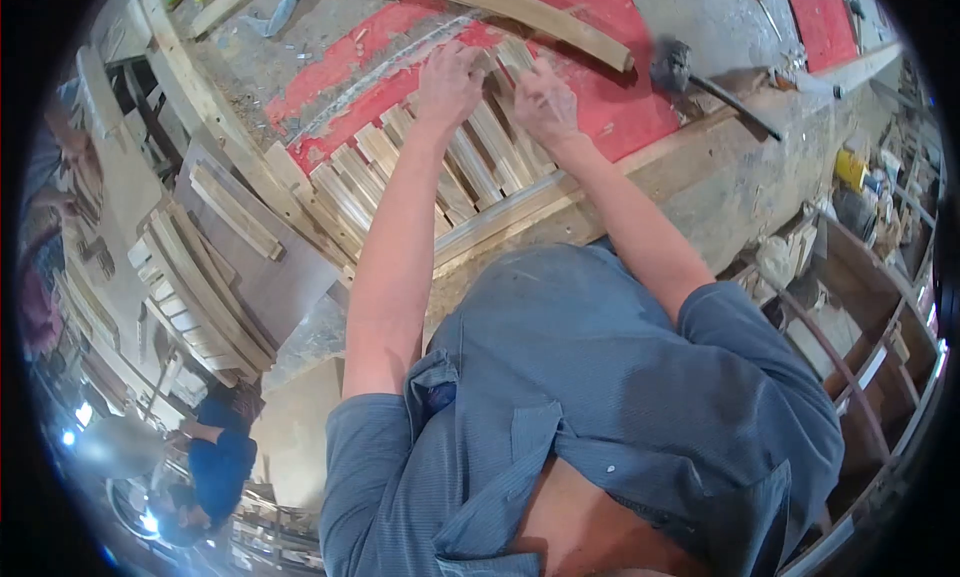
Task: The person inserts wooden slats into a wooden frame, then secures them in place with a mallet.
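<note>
My left hand (450, 85) is over the far ends of a row of wooden slats (480, 162), its fingers curled round a slat end. Close by on the right, my right hand (546, 102) has its fingers closed at the side of a short pale slat (514, 55) that sticks out between the two hands. The fingertips are partly hidden, so the exact grip is hard to see. The slats lie side by side, slightly uneven, with their near ends by a long straight wooden strip (500, 209) along the bench edge.
Red sheeting (625, 102) lies under the slats. Beyond is a curved wooden rail (520, 15); a black-headed mallet (672, 65) rests at the right. More curved wooden parts (195, 287) lie at the left, where another person (220, 462) is visible. Wooden compartments (870, 267) stand at lower right.
</note>
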{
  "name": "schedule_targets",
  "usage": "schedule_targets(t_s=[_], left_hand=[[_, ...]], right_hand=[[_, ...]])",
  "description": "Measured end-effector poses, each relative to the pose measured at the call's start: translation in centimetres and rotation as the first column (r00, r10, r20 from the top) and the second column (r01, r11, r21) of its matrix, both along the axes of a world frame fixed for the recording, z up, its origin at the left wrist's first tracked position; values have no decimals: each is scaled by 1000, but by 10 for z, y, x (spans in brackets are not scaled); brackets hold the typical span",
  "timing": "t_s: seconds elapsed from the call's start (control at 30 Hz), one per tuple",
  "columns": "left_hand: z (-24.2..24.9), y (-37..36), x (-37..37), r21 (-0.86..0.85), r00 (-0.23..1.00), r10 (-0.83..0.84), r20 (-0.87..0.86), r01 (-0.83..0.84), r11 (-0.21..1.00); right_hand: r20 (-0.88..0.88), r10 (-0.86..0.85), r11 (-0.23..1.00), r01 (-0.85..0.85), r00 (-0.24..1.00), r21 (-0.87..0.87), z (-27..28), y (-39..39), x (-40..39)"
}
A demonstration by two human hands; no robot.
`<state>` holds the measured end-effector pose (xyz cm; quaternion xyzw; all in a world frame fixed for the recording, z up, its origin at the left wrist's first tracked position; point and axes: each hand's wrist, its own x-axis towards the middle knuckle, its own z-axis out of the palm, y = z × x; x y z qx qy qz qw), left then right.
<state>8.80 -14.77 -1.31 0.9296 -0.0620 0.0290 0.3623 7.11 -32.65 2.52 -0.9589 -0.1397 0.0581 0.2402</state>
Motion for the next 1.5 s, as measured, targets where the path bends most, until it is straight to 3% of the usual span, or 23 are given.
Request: schedule_targets(t_s=[0.27, 0.37, 0.47, 0.57, 0.67, 0.73, 0.77, 0.8, 0.87, 0.9, 0.93, 1.0, 1.03, 1.07, 1.13, 1.27, 1.3, 1.33, 1.37, 1.4, 1.43, 1.47, 1.5], left_hand=[[11, 3, 3, 19, 995, 29, -96, -28, 999], [18, 0, -3, -41, 989, 31, -143, -38, 998], [15, 3, -1, -65, 988, 46, -149, -56, 996], [8, 3, -6, -82, 996, 56, -67, -62, 995], [25, 4, -10, -84, 992, 120, -31, -122, 989], [26, -7, -17, -98, 972, 232, 50, -226, 969], [26, -12, -15, -119, 934, 328, 139, -313, 942], [32, -19, -10, -118, 931, 330, 156, -314, 942], [44, -34, 0, -582, 816, 453, -359, -575, 575], [50, -36, 9, -719, 799, 355, -486, -596, 358], [54, -37, 20, -724, 800, 363, -477, -592, 353], [67, -36, 36, -647, 602, 261, -755, -747, -150], [81, -32, 37, -597, 550, 233, -802, -749, -288], [74, -22, 36, -606, 558, 239, -795, -743, -282], [50, -1, 28, -692, 660, 218, -719, -709, -134], [60, 18, 20, -692, 647, 268, -714, -710, -131], [54, 27, 19, -654, 629, 284, -724, -757, 11], [70, 39, 23, -652, 626, 287, -725, -758, 4], [86, 52, 24, -504, 705, 433, -562, -707, 497], [95, 61, 20, -139, 801, 467, -375, -546, 826], [87, 69, 17, -125, 772, 497, -396, -582, 804], [78, 82, 22, -20, 897, 359, -257, -376, 926], [72, 96, 27, 122, 976, 174, -133, -159, 980]], right_hand=[[-61, -40, 999, 41, 997, 29, -15, 16, 3], [15, -94, 995, 93, 996, 19, -18, 18, 16], [91, -6, 997, -1, 996, 76, -21, 3, 3], [-53, 151, 981, -156, 987, -113, -19, -34, 3], [-1, 92, 988, -91, 996, -126, 7, -54, 48], [404, 124, 926, 40, 906, -375, 10, -49, 84], [226, 132, 928, -40, 965, -371, 6, -48, 93], [242, 134, 930, -37, 961, -366, 10, -45, 100], [99, 248, 945, -218, 964, -244, 32, -42, 103], [175, 252, 958, -221, 952, -181, 47, -29, 93], [185, 226, 968, -198, 956, -156, 66, -8, 76], [62, 225, 949, -205, 972, -240, 78, 21, 36], [32, 240, 933, -221, 970, -284, 81, 34, 21], [44, 238, 935, -217, 970, -279, 86, 43, 8], [-139, 206, 978, -202, 969, 41, 92, 52, -9], [-238, 231, 964, -188, 943, 190, 89, 48, -13], [-309, 267, 945, -184, 913, 271, 90, 45, -12], [-380, 312, 921, -179, 871, 347, 91, 39, -12], [-325, 268, 929, -153, 907, 338, 92, 21, -7], [-278, 232, 934, -134, 932, 332, 94, -3, 3], [-40, 179, 954, -163, 983, 250, 112, -21, 23], [4, 91, 969, -89, 996, 231, 109, -54, 40], [78, -2, 1000, 1, 997, 18, 118, -85, 49]])
